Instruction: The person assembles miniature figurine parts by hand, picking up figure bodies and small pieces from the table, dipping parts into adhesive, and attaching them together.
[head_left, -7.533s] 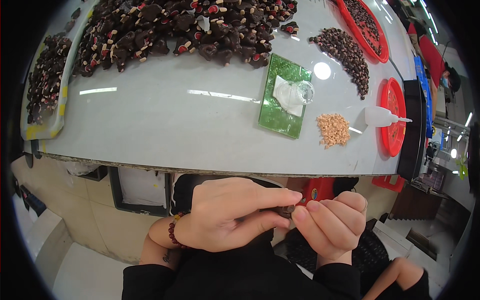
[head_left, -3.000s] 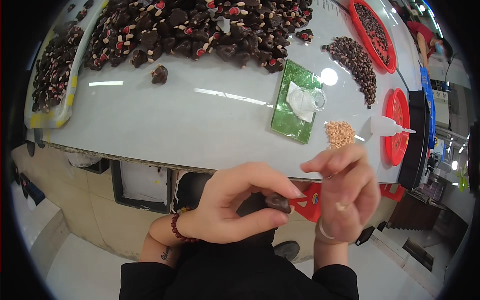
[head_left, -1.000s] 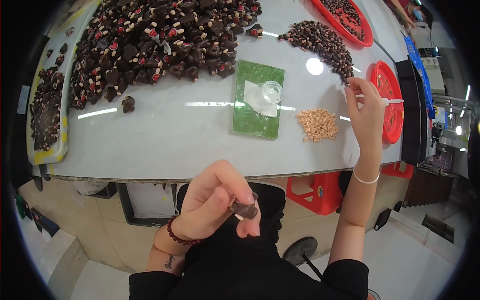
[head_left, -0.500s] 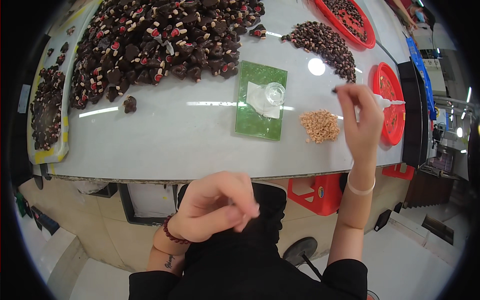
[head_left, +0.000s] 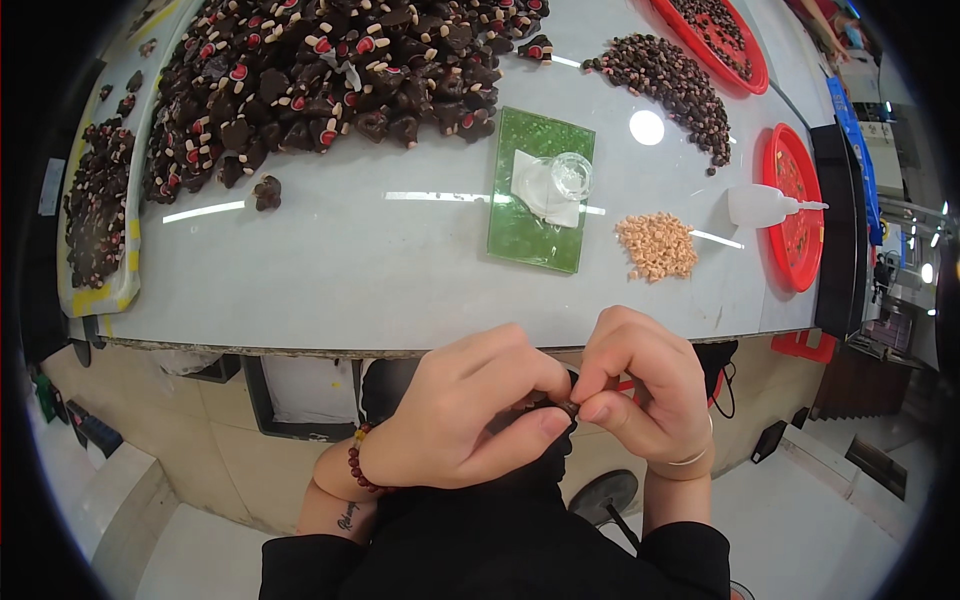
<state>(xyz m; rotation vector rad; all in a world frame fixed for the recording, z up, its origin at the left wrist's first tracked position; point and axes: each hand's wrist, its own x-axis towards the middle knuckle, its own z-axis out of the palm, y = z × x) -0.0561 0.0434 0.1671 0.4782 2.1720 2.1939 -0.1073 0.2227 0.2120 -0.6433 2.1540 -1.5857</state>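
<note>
My two hands meet just in front of the table's near edge. My left hand (head_left: 480,410) is closed, its thumb and fingertips pinching a small dark brown piece (head_left: 570,407). From the other side my right hand (head_left: 650,390) pinches at the same spot, thumb and forefinger pressed together. Fingers cover most of the piece, so its shape cannot be made out. Beyond the hands lies a green board (head_left: 515,240) bearing folded white tissue (head_left: 529,185) and a small clear cup (head_left: 572,177). A heap of small tan pieces (head_left: 657,246) lies right of the board.
A large heap of dark brown figures with red and tan parts (head_left: 330,90) fills the far left. Small dark pieces (head_left: 670,85) spread at the far right. Two red trays (head_left: 815,235), a white squeeze bottle (head_left: 757,206) and a pale tray (head_left: 125,285) stand around the table's sides.
My right hand has come back from the right side of the table, with a small dark piece, to meet my left hand. The view has shifted slightly.
</note>
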